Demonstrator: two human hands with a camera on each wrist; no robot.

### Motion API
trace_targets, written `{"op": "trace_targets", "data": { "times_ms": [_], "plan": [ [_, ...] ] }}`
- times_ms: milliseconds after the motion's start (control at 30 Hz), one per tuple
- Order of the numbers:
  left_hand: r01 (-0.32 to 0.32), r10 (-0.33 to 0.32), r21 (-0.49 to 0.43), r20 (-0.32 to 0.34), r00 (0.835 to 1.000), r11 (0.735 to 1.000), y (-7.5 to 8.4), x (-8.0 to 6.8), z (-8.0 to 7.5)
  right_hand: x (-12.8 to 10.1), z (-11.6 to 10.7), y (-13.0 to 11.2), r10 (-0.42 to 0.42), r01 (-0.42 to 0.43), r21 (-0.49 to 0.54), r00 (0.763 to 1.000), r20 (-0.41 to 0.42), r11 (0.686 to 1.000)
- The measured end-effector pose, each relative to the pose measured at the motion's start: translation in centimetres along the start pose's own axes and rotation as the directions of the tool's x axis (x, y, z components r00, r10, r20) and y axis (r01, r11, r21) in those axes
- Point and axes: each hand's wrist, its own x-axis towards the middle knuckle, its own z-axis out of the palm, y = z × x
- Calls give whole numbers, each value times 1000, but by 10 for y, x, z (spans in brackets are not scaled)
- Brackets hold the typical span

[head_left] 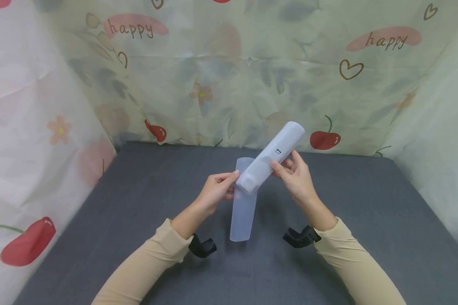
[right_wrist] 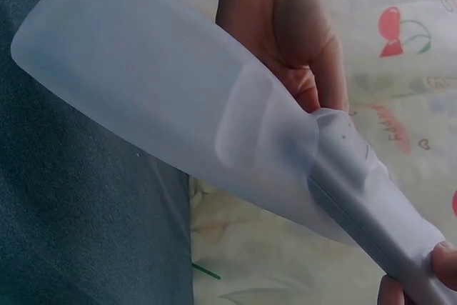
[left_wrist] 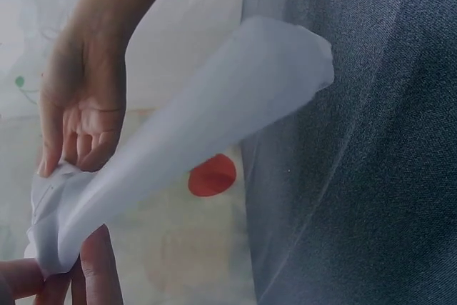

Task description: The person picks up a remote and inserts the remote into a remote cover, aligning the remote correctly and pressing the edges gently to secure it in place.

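A long white rounded plastic body [head_left: 286, 137] with a small rectangular slot slants up to the right in the head view. My right hand [head_left: 299, 180] holds it along its lower right side, thumb in front. Behind its lower end hangs a long translucent plastic piece [head_left: 243, 220], which looks like a cover. My left hand [head_left: 214, 191] pinches this piece by its left edge, its thumb tip close to the white body's lower end. In the right wrist view the translucent piece [right_wrist: 143, 62] is broad and round-cornered, overlapping the end of the white body [right_wrist: 378, 205].
Both things are held above a dark grey cloth-covered table [head_left: 168, 190]. A printed curtain [head_left: 233, 84] closes off the back and sides. Black wrist mounts [head_left: 203, 246] stick out inward from both sleeves.
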Motion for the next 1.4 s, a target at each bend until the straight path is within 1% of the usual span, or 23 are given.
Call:
{"op": "trace_targets", "data": {
  "times_ms": [267,400,600,867,1000,1100,1300,1400],
  "plan": [
    [-33,33,-3,29,999,999,-2,-2,1,2,-3,-2,1,1,-27,997,74,1000],
    [-42,41,12,44,998,999,-3,-2,0,2,-4,-4,10,-5,-44,994,106,999],
    [-40,39,31,48,998,999,-1,-4,1,5,-4,-6,28,-13,-105,989,146,994],
    [-41,38,42,62,997,998,-1,-4,2,8,-5,-7,37,0,-184,979,200,983],
    [-33,30,53,59,998,998,-1,-4,2,9,-5,-8,81,-38,-200,974,212,979],
    [-23,19,54,59,998,998,-2,-3,3,9,-4,-8,100,-50,-214,969,227,975],
    [-10,7,55,46,999,998,-3,-2,5,10,-2,-9,97,-28,-242,956,277,970],
    [-8,6,53,38,999,999,-2,-2,6,11,-2,-8,104,-29,-252,952,287,967]
  ]
}}
